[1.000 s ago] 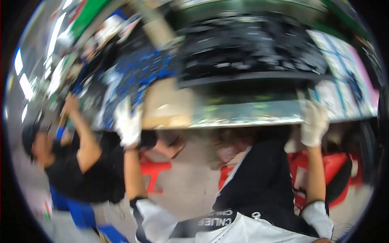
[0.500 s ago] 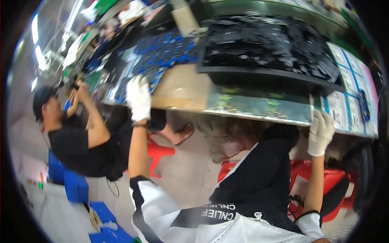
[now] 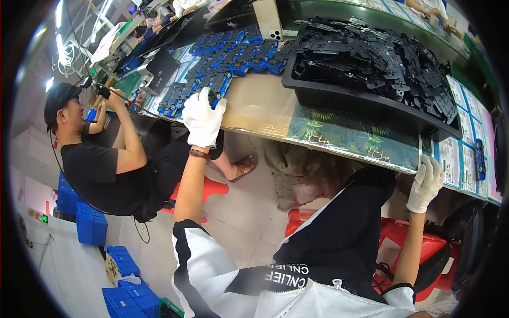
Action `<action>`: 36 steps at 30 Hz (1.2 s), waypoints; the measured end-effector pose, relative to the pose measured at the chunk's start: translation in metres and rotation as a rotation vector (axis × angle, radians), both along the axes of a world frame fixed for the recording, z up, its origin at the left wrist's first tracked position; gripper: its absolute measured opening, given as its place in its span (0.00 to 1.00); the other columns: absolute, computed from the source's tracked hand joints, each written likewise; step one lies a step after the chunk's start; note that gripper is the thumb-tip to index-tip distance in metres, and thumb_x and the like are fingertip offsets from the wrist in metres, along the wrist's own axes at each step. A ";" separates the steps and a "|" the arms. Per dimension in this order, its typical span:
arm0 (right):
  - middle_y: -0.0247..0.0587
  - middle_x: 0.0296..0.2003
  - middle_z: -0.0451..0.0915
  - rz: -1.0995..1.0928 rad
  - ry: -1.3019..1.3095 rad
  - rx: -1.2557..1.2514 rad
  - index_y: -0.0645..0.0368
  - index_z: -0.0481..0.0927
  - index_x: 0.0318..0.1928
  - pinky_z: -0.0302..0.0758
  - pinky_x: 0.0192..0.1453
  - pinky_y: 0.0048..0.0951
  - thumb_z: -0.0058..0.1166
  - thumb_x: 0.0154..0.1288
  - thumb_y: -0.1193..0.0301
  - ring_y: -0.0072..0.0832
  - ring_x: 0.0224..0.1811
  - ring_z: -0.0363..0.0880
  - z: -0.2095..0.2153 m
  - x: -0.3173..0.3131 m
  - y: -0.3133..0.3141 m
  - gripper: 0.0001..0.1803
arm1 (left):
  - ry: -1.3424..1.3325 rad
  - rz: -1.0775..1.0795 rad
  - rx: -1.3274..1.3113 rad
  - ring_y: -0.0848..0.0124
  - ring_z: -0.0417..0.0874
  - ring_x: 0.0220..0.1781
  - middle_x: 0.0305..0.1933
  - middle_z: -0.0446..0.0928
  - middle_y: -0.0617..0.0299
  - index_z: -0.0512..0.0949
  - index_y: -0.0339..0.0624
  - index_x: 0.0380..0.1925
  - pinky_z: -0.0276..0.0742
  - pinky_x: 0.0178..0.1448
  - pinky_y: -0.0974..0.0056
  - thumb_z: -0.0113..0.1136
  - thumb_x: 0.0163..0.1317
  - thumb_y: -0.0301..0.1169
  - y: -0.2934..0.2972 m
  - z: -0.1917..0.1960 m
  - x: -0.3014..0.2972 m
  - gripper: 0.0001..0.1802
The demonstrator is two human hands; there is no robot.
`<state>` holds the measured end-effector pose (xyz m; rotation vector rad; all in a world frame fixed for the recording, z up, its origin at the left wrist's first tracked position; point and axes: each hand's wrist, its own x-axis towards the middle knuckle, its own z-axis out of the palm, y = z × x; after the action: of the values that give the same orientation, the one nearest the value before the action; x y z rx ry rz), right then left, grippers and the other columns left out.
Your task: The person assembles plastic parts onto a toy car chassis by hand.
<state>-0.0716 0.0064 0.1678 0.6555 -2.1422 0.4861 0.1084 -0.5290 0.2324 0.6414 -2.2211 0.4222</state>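
Observation:
My left hand (image 3: 203, 117), in a white glove, reaches the near edge of a group of blue toy cars (image 3: 212, 84) with black undersides facing up. Its thumb stands apart from the fingers, and the fingertips are at the nearest cars; no car is seen lifted. At the right, my right hand (image 3: 425, 183), also gloved, rests against the table's front edge with its fingers extended and nothing visible in it. Between and beyond my hands stands a black bin (image 3: 366, 108), heaped with flat black plastic car bases (image 3: 366, 58).
Brown cardboard (image 3: 260, 103) covers the tabletop beside the cars. A single blue car (image 3: 480, 159) lies on printed sheets (image 3: 466, 132) at the right. A seated co-worker (image 3: 106, 164) is at my left, near a red stool (image 3: 212, 191). Blue crates (image 3: 91, 222) stand on the floor behind.
The whole view has shifted slightly and become sharper. My left hand stays by the cars, its thumb and fingers now more spread. My right hand remains at the table edge.

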 end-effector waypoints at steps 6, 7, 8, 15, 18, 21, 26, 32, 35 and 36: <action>0.43 0.45 0.79 -0.013 0.023 -0.001 0.57 0.82 0.47 0.72 0.55 0.42 0.50 0.69 0.71 0.42 0.48 0.77 -0.003 -0.001 0.002 0.10 | 0.038 0.070 0.128 0.51 0.80 0.44 0.40 0.78 0.50 0.75 0.44 0.55 0.77 0.47 0.51 0.69 0.51 0.48 0.011 0.000 -0.008 0.33; 0.43 0.45 0.79 -0.014 0.021 -0.003 0.57 0.82 0.46 0.72 0.55 0.42 0.50 0.69 0.71 0.42 0.48 0.77 -0.004 -0.001 0.002 0.10 | 0.035 0.096 0.160 0.51 0.80 0.42 0.40 0.78 0.49 0.74 0.43 0.56 0.77 0.47 0.51 0.69 0.51 0.47 0.010 -0.002 -0.010 0.34; 0.43 0.45 0.79 -0.014 0.020 -0.006 0.57 0.82 0.46 0.72 0.55 0.42 0.50 0.69 0.71 0.42 0.48 0.77 -0.004 -0.001 0.003 0.10 | 0.032 0.123 0.191 0.50 0.81 0.41 0.40 0.78 0.48 0.73 0.43 0.57 0.77 0.46 0.50 0.69 0.52 0.46 0.008 -0.004 -0.011 0.34; 0.44 0.45 0.79 0.013 -0.011 -0.026 0.57 0.82 0.47 0.72 0.55 0.41 0.53 0.66 0.75 0.43 0.49 0.77 0.001 0.002 0.001 0.10 | 0.135 0.001 0.248 0.48 0.81 0.41 0.42 0.78 0.47 0.71 0.43 0.56 0.77 0.47 0.49 0.69 0.50 0.45 0.047 -0.005 -0.007 0.34; 0.44 0.45 0.79 0.139 -0.021 -0.262 0.60 0.81 0.47 0.72 0.56 0.37 0.56 0.61 0.83 0.39 0.49 0.77 0.006 0.022 -0.018 0.14 | 0.186 -0.139 0.335 0.45 0.80 0.40 0.47 0.75 0.44 0.70 0.42 0.56 0.79 0.46 0.49 0.69 0.50 0.43 0.087 -0.006 -0.001 0.34; 0.43 0.42 0.80 0.429 -0.471 -0.519 0.63 0.81 0.45 0.74 0.53 0.32 0.54 0.62 0.83 0.35 0.46 0.79 0.008 0.078 -0.046 0.11 | 0.313 -0.211 0.358 0.46 0.80 0.36 0.42 0.73 0.47 0.70 0.43 0.56 0.79 0.39 0.51 0.71 0.49 0.34 0.128 -0.007 -0.005 0.33; 0.43 0.47 0.81 0.900 -1.362 -0.525 0.64 0.78 0.56 0.75 0.55 0.31 0.51 0.73 0.62 0.31 0.47 0.80 -0.001 0.114 -0.116 0.20 | 0.416 -0.304 0.551 0.51 0.75 0.45 0.46 0.69 0.47 0.67 0.38 0.57 0.73 0.50 0.53 0.73 0.46 0.26 0.189 -0.028 -0.002 0.36; 0.42 0.57 0.75 1.043 -1.911 -0.895 0.63 0.66 0.67 0.70 0.64 0.29 0.52 0.73 0.58 0.27 0.58 0.74 0.011 0.110 -0.175 0.30 | 0.423 -0.370 0.632 0.50 0.77 0.47 0.49 0.70 0.46 0.65 0.36 0.61 0.74 0.52 0.53 0.74 0.45 0.26 0.272 -0.042 0.012 0.41; 0.40 0.57 0.75 1.043 -1.898 -0.949 0.64 0.66 0.67 0.69 0.64 0.26 0.55 0.71 0.62 0.24 0.58 0.73 0.004 0.112 -0.167 0.30 | 0.362 -0.397 0.715 0.53 0.76 0.46 0.50 0.70 0.46 0.63 0.34 0.64 0.74 0.48 0.57 0.73 0.45 0.27 0.306 -0.061 0.023 0.44; 0.38 0.57 0.76 0.997 -1.865 -0.922 0.64 0.65 0.68 0.72 0.61 0.27 0.56 0.70 0.64 0.22 0.57 0.74 0.001 0.113 -0.164 0.31 | 0.333 -0.454 0.756 0.53 0.76 0.46 0.50 0.70 0.47 0.62 0.34 0.65 0.74 0.48 0.57 0.73 0.45 0.26 0.314 -0.067 0.027 0.45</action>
<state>0.0409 -0.1571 0.1687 0.6730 -2.1574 3.3740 0.1352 -0.2153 0.1649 0.5011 -2.0748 -0.7350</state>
